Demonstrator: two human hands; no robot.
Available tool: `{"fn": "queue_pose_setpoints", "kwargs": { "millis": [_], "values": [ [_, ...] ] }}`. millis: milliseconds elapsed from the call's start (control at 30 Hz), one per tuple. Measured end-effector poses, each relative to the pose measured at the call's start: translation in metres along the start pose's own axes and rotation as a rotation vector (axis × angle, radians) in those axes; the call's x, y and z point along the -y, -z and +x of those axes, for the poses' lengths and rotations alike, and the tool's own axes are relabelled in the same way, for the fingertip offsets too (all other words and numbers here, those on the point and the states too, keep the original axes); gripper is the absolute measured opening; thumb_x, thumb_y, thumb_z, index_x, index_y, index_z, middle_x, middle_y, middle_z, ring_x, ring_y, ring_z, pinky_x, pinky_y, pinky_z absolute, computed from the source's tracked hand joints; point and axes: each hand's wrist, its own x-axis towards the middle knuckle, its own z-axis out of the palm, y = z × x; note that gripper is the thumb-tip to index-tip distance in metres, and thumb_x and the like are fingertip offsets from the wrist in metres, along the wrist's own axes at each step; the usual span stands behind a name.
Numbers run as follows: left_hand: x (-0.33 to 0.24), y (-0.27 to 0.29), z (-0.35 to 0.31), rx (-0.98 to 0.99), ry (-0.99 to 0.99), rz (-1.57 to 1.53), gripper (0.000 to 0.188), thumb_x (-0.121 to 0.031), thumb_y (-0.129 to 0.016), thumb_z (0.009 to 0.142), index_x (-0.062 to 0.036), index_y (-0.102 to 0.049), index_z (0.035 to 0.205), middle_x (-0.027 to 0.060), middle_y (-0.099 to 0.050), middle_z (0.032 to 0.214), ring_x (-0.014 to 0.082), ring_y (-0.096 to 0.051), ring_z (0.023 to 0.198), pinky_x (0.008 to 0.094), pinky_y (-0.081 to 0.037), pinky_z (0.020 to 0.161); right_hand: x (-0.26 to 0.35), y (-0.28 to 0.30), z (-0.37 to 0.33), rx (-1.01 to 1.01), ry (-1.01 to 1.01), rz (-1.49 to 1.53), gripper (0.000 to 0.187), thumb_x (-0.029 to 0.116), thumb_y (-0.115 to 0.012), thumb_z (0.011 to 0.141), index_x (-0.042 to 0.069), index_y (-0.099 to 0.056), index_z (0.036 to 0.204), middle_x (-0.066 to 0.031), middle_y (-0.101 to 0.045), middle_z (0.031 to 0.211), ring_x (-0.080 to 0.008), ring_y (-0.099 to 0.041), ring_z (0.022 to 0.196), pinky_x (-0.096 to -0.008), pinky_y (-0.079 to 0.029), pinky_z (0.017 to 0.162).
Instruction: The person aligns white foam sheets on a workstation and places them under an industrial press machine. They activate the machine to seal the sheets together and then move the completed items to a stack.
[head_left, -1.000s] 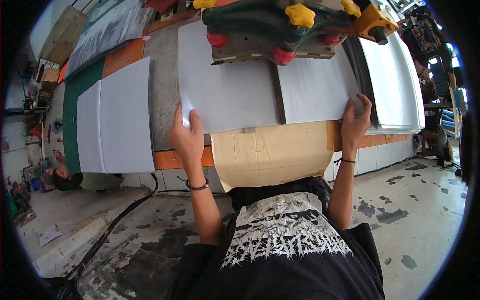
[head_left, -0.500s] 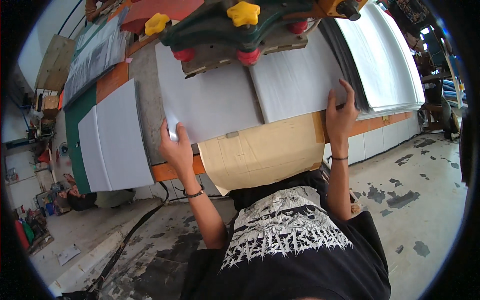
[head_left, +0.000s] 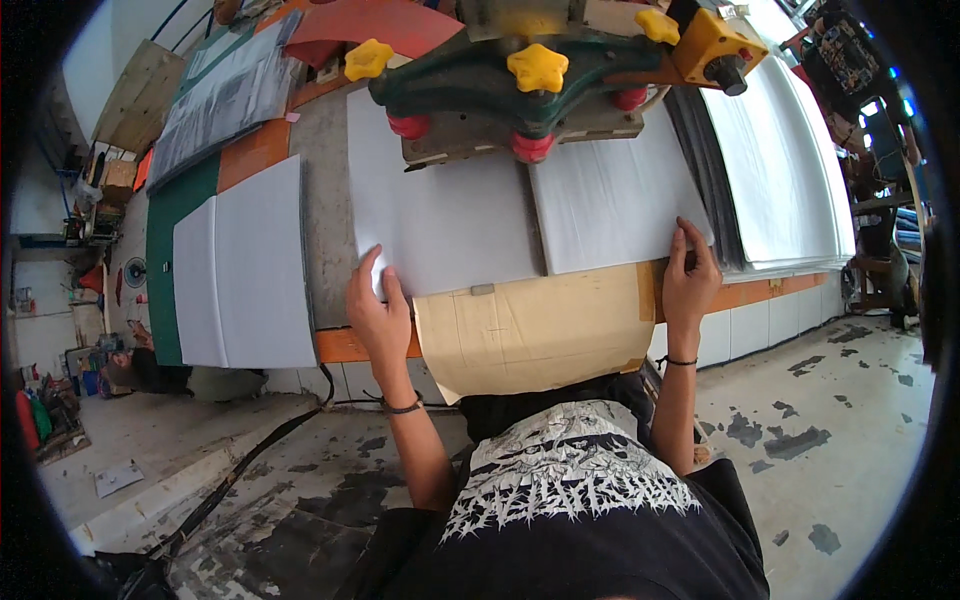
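Observation:
A wide white sheet (head_left: pixel 440 220) lies under the press, with a dark gap running down its middle. My left hand (head_left: pixel 380 310) pinches its near left corner between thumb and fingers; the corner bends up and shines there. At the near right corner, my right hand (head_left: pixel 692 280) has thumb and fingertips brought together on the sheet's edge. Just above the sheet hangs a green press head (head_left: pixel 480 90) with yellow star-shaped knobs (head_left: pixel 537 68) and red feet. Tan paper (head_left: pixel 535 335), with drawn lines and tape, hangs over the table's near edge below the sheet.
A thick stack of white sheets (head_left: pixel 785 170) stands at the right. Folded white sheets (head_left: pixel 255 270) lie on a green mat (head_left: pixel 165 310) at the left, with plastic-wrapped sheets (head_left: pixel 225 110) farther back. A yellow box with a black knob (head_left: pixel 725 55) juts out beside the press.
My right hand's raised fingers have come down and closed at the sheet's right corner. My left hand keeps its corner. The whole view has shifted, so the press appears farther right and lower.

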Motion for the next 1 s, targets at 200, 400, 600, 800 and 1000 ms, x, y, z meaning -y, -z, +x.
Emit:
{"fn": "queue_pose_setpoints", "kwargs": {
  "millis": [200, 400, 600, 800, 1000],
  "values": [
    [0.001, -0.001, 0.005, -0.027, 0.009, -0.098, 0.024, -0.015, -0.059, 0.096, -0.0046, -0.067, 0.116, 0.0156, -0.07, 0.109, 0.0324, -0.066, 0.1, 0.0426, -0.051, 0.086, -0.008, -0.003, -0.001, 0.011, 0.043, -0.004, 0.018, 0.012, -0.064, 0.096, 0.002, -0.073, 0.108, -0.0137, -0.072, 0.084, -0.0155, -0.061, 0.064, -0.0298, -0.048, 0.058],
    [0.005, 0.002, 0.004, -0.014, 0.04, -0.146, 0.024, -0.016, -0.06, 0.096, -0.0044, -0.068, 0.116, 0.0163, -0.071, 0.11, 0.0333, -0.067, 0.101, 0.0418, -0.051, 0.09, 0.002, 0.002, -0.011, -0.004, 0.126, 0.007, 0.016, 0.009, -0.064, 0.096, 0.0, -0.072, 0.107, -0.0123, -0.07, 0.088, -0.0168, -0.062, 0.067, -0.0314, -0.049, 0.059],
    [0.003, 0.002, -0.002, -0.014, -0.037, -0.093, 0.027, -0.013, -0.059, 0.096, -0.0042, -0.065, 0.121, 0.0163, -0.067, 0.113, 0.0336, -0.062, 0.104, 0.0437, -0.049, 0.091, -0.004, 0.007, -0.02, 0.016, 0.25, -0.055, 0.015, 0.008, -0.061, 0.096, -0.002, -0.07, 0.104, -0.0136, -0.068, 0.092, -0.0275, -0.062, 0.087, -0.0385, -0.049, 0.076],
    [0.005, 0.005, -0.007, 0.009, 0.006, -0.06, 0.03, -0.016, -0.056, 0.098, -0.0055, -0.063, 0.125, 0.0158, -0.065, 0.117, 0.0342, -0.059, 0.109, 0.0448, -0.047, 0.094, -0.002, 0.006, -0.018, 0.067, 0.313, -0.084, 0.018, 0.012, -0.059, 0.098, 0.0, -0.071, 0.105, -0.0134, -0.069, 0.098, -0.0324, -0.059, 0.097, -0.0423, -0.047, 0.086],
    [0.001, 0.008, -0.011, -0.043, 0.043, -0.089, 0.031, -0.013, -0.056, 0.096, -0.0049, -0.061, 0.126, 0.0145, -0.06, 0.113, 0.0333, -0.056, 0.107, 0.0449, -0.046, 0.093, 0.005, 0.008, -0.02, 0.099, 0.293, -0.113, 0.021, 0.016, -0.057, 0.1, 0.002, -0.07, 0.108, -0.014, -0.068, 0.099, -0.0351, -0.056, 0.104, -0.0447, -0.043, 0.096]
  ]
}}
